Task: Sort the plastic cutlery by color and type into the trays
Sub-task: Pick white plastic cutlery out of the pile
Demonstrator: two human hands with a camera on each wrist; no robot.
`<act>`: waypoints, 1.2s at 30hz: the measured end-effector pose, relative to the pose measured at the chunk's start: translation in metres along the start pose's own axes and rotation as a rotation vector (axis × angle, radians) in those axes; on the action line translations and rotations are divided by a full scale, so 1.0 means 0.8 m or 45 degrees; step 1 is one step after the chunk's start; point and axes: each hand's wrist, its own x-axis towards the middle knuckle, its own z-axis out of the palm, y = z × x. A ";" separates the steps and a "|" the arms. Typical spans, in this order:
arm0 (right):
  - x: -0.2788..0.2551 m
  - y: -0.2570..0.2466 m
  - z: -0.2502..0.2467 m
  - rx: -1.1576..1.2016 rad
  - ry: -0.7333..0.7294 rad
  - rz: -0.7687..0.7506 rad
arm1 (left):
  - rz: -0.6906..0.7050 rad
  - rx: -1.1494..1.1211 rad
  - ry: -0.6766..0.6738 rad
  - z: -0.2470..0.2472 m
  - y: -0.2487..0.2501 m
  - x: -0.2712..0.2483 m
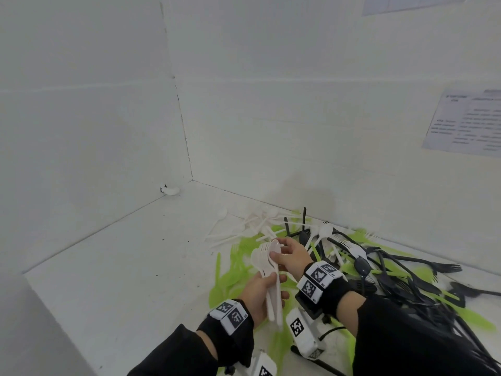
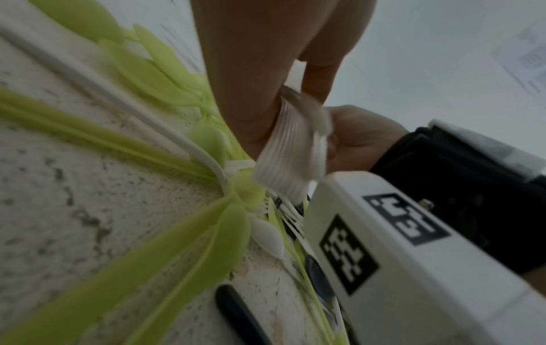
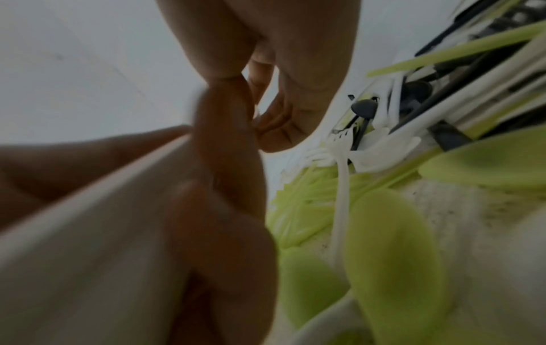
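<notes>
At the far left the white table (image 1: 113, 267) is bare apart from specks, with a small white fitting (image 1: 170, 190) at the wall's foot; no trays show in any view. Moving right, the left hand (image 1: 259, 295) holds a bundle of white spoons (image 1: 267, 270) upright by the handles, its fingers (image 1: 280, 278) curled round them and the thumb closing the grip, probably so that the bowls nest and the stack stays square while more are added. The left wrist view shows the handle ends packed side by side in that grip. Just right of it, the right hand (image 1: 294, 255) pinches one white spoon (image 1: 276, 246) between thumb and forefinger at the top of the stack, apparently seating it on the others. Beneath both hands lie green spoons and forks (image 1: 238, 267), and beyond them loose white cutlery (image 1: 252, 226) near the back wall. Further right the unsorted heap thickens: black forks and spoons (image 1: 393, 278) tangled with green and white pieces, running off the lower right edge. Judging by that pile, sorting has barely begun. Printed sheets (image 1: 466, 123) hang on the right wall.
</notes>
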 end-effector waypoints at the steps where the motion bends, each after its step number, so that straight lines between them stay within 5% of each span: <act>1: -0.001 0.000 0.001 0.083 -0.030 0.010 | -0.019 0.001 -0.004 -0.001 0.000 0.000; 4: -0.005 -0.002 0.005 0.345 -0.187 0.141 | -0.060 -0.011 -0.001 -0.001 0.004 -0.002; 12: -0.011 -0.013 -0.007 0.462 -0.410 0.204 | -0.192 -0.067 -0.088 -0.009 0.007 -0.009; 24: -0.021 -0.004 -0.017 0.513 -0.410 0.196 | -0.280 0.109 -0.167 -0.004 0.013 -0.023; 31: -0.030 -0.009 -0.013 0.362 -0.169 0.335 | -0.197 0.108 -0.113 -0.004 0.002 -0.017; 36: -0.040 0.002 -0.004 0.162 -0.235 0.300 | -0.162 0.176 -0.155 0.003 -0.005 -0.019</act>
